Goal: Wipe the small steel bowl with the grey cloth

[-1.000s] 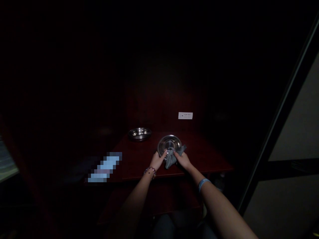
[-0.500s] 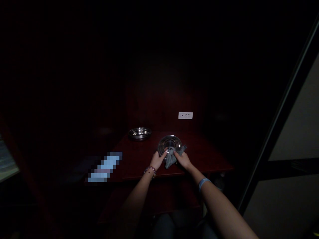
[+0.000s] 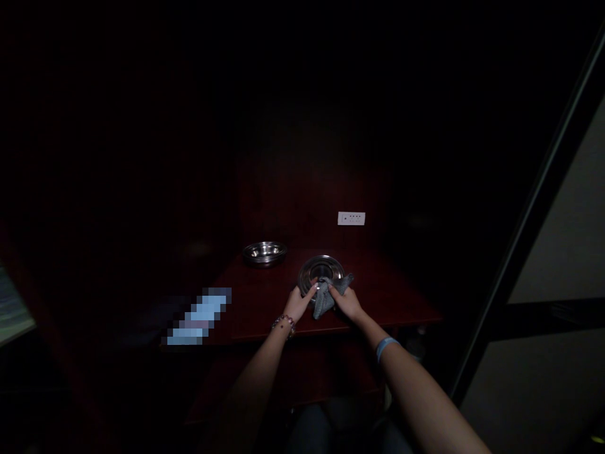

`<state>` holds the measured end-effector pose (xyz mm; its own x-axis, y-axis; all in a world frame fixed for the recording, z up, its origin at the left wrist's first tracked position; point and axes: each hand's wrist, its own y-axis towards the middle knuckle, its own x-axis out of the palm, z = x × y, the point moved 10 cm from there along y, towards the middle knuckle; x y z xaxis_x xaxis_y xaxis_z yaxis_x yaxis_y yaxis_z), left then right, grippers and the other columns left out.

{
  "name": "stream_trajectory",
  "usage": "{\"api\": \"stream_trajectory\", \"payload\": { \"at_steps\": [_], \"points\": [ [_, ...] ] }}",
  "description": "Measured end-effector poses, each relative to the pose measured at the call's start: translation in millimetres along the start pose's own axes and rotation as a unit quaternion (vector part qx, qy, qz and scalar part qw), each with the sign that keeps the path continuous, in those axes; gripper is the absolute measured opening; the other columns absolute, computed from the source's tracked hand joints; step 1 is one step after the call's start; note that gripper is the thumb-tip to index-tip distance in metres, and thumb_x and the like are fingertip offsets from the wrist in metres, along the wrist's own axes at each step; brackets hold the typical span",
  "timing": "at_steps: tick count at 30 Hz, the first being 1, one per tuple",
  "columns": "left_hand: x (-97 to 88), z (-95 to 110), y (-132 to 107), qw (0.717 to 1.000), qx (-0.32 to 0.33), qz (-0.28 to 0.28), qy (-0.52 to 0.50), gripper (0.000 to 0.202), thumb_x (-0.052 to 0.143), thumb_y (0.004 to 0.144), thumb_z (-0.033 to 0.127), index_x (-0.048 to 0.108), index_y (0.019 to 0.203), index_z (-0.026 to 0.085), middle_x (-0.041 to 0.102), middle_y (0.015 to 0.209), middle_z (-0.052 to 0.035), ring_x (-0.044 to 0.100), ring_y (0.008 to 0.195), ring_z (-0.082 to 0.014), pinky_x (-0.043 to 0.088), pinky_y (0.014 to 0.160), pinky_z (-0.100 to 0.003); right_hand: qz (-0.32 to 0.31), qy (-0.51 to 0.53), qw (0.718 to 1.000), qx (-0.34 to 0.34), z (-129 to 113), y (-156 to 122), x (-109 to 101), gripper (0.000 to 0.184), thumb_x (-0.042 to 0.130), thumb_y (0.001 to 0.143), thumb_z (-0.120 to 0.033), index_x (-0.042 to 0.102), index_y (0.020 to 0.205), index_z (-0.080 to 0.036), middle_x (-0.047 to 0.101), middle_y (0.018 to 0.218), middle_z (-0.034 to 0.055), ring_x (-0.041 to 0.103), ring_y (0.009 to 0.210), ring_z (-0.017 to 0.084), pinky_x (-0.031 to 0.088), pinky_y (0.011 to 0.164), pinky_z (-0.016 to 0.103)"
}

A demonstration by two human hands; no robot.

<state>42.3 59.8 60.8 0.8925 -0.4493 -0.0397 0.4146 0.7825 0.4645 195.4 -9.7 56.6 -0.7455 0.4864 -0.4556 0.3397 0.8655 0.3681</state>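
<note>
Over the worktop [image 3: 265, 296], the dish [image 3: 306, 270] is held tilted, right of the stacked bowls [image 3: 265, 255]. The left hand [image 3: 299, 304]'s grip is clamped on the dish's near rim; the right hand [image 3: 348, 304]'s is closed on the cloth [image 3: 324, 302]. Smooth metal could slip if the left eased.

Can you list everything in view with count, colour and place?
Metal dish: one, silver, in left hand
Cloth: one, grey, in right hand, against dish
Table: one, dark red, centre
Bowl stack: one, silver, back left on table
Lower surface: one, dark red, below table
Socket panel: one, white, back wall
Pixelated patch: one, blue, left
Side panels: two, greyish, far right
Pale object: one, greenish, left edge
Bead bracelet: one, purplish, left arm
Wristband: one, blue, right arm
Legs: two, dark, bottom edge
Hands: two, bare, on dish and cloth
</note>
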Motion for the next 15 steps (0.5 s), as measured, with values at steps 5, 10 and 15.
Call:
{"api": "stream_trajectory", "payload": {
  "at_steps": [5, 10, 15],
  "points": [
    [1.9, 4, -3, 1.000, -0.018, 0.003, -0.011, 0.052, 0.067, 0.073, 0.046, 0.062, 0.115, 0.015, 0.062, 0.122, -0.0108, 0.057, 0.115, -0.0234, 0.040, 0.104, -0.039, 0.014, 0.024, 1.000, 0.013, -2, -2, -4, 0.033, 0.050, 0.084, -0.045, 0.067, 0.086, -0.017, 0.071, 0.088, 0.0071, 0.067, 0.084, 0.020, 0.051, 0.074, 0.026],
    [6.4, 12, -6, 0.999, -0.028, -0.004, -0.028, 0.052, 0.068, 0.073, 0.044, 0.061, 0.117, 0.016, 0.062, 0.123, -0.0100, 0.057, 0.115, -0.0231, 0.042, 0.102, -0.037, 0.017, 0.015, 1.000, 0.015, -5, -3, -7, 0.033, 0.050, 0.083, -0.046, 0.067, 0.085, -0.018, 0.070, 0.088, 0.0062, 0.067, 0.085, 0.020, 0.051, 0.075, 0.028],
    [4.4, 5, -4, 1.000, -0.025, -0.004, -0.012, 0.048, 0.069, 0.071, 0.043, 0.063, 0.109, 0.014, 0.066, 0.115, -0.0116, 0.061, 0.109, -0.0242, 0.045, 0.099, -0.040, 0.014, 0.012, 1.000, 0.014, -5, -3, -7, 0.033, 0.050, 0.084, -0.046, 0.067, 0.086, -0.018, 0.070, 0.089, 0.0067, 0.067, 0.086, 0.020, 0.050, 0.077, 0.028]
  ]
}}
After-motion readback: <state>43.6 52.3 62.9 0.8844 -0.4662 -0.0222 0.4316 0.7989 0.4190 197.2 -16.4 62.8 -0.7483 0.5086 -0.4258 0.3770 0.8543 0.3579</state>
